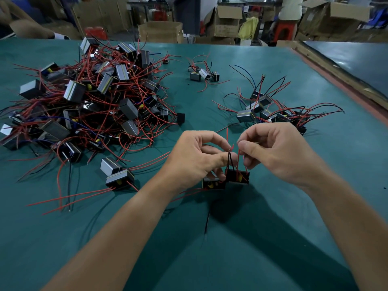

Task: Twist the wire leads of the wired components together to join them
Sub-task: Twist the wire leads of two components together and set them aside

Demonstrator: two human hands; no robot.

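Pinching the black leads [229,162] in the left grip [195,158] and a red lead [239,157] in the right grip [273,152], fingers of both curled tight, the two wired components [237,176] hanging below, low over the green worktop [210,97].

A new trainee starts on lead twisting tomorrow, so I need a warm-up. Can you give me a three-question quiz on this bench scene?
1. True or false: the left hand and the right hand each pinch leads.
2. The biggest pile lies: A) on the person's left, B) on the person's right, C) at the far centre.
3. How many components are directly below the hands?
Key: 1 true; 2 A; 3 two.
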